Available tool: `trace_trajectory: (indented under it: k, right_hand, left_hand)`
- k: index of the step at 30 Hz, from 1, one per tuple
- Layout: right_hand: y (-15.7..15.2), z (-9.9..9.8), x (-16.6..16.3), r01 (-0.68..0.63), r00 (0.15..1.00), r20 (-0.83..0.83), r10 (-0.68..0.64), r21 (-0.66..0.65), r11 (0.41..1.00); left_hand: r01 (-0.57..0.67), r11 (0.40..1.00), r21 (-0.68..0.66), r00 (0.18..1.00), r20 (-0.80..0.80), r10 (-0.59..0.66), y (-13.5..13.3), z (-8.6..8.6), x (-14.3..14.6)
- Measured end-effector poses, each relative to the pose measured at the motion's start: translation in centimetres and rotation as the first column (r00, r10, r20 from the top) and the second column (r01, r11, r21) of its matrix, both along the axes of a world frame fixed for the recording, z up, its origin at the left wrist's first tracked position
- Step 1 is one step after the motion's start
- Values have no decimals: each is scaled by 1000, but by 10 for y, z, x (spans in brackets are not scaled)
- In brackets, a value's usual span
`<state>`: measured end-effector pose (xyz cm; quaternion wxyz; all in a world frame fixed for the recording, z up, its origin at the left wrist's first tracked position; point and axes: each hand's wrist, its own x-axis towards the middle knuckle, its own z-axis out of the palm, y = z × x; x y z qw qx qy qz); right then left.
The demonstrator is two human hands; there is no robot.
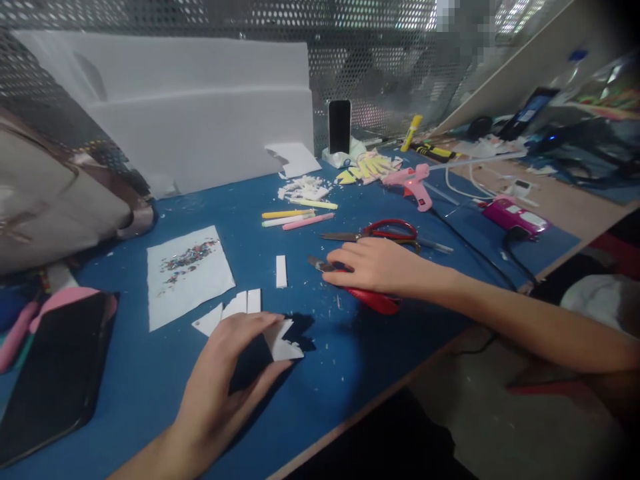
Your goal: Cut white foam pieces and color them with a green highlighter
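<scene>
My left hand (pixel 225 373) pinches a small white folded piece (pixel 283 343) with a jagged edge between thumb and fingers, just above the blue tabletop. My right hand (pixel 373 267) is curled over red-handled pliers (pixel 375 301); their short metal jaws stick out beyond the fingers, and the grip is partly hidden. Just behind that hand lie red-handled scissors (pixel 390 231), blades toward the left. A small white strip (pixel 281 271) lies between the hands. More cut white pieces (pixel 240 305) rest behind my left hand.
A white sheet (pixel 215 300) bears coloured flakes. Several pens (pixel 300 219) lie near white scraps (pixel 306 189). A pink glue gun (pixel 411 187) trails a cord at right. A phone (pixel 60 373) lies front left; another phone (pixel 339 127) stands behind. White boards (pixel 210 133) lean at the back.
</scene>
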<state>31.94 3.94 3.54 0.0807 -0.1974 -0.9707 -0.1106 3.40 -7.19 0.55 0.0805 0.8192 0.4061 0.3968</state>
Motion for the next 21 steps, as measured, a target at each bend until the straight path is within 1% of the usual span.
trace_trajectory:
  k: [2, 3, 4, 5, 6, 7, 8, 10, 11, 12, 13, 14, 18, 20, 21]
  right_hand:
    - [-12, 7, -11, 33, 993, -109, -49, -142, 989]
    - [-19, 10, -18, 28, 987, -150, -62, -215, 976]
    - [-26, 13, -26, -17, 973, -218, -79, -408, 913]
    - [-33, 14, -35, -85, 956, -277, -101, -588, 804]
    - [-38, 14, -43, -145, 943, -308, -128, -723, 676]
    - [-42, 13, -51, -199, 924, -341, -171, -813, 548]
    - [-44, 11, -58, -232, 905, -358, -232, -869, 436]
    - [-45, 6, -68, -265, 878, -334, -342, -936, 234]
    - [-44, 3, -71, -273, 870, -309, -385, -951, 146]
    - [-42, 2, -74, -277, 866, -282, -413, -958, 72]
    - [-40, 1, -75, -275, 866, -255, -431, -961, 17]
    - [-39, 1, -76, -266, 867, -230, -442, -964, -19]
    - [-35, 6, -78, -224, 883, -158, -441, -970, -100]
    - [-36, 7, -79, -233, 874, -151, -461, -964, -127]
    - [-36, 7, -80, -234, 868, -147, -474, -964, -129]
  left_hand:
    - [-7, 1000, 3, 1000, 24, 7, -2, -1, -1]
    - [-14, 1000, 2, 999, 33, 14, -2, -1, -1]
    - [-23, 1000, -1, 999, 38, 23, -3, -1, -2]
    - [-32, 999, -5, 999, 42, 32, -3, -1, -3]
    - [-37, 999, -10, 998, 45, 37, -3, -1, -3]
    - [-39, 999, -12, 998, 48, 40, -3, -1, -4]
    - [-42, 999, -14, 998, 54, 42, -3, -1, -4]
    - [-50, 999, -14, 996, 69, 50, -3, -2, -5]
    - [-55, 998, -14, 995, 78, 56, -3, -2, -5]
    - [-62, 998, -15, 995, 83, 63, -3, -3, -6]
    - [-68, 998, -19, 994, 89, 69, -4, -3, -6]
    - [-71, 997, -23, 993, 94, 73, -4, -4, -7]
    - [-49, 998, -25, 993, 110, 52, -5, -5, -8]
    - [-29, 999, -22, 992, 123, 31, -5, -5, -7]
    - [-21, 1000, -21, 991, 129, 23, -5, -4, -7]
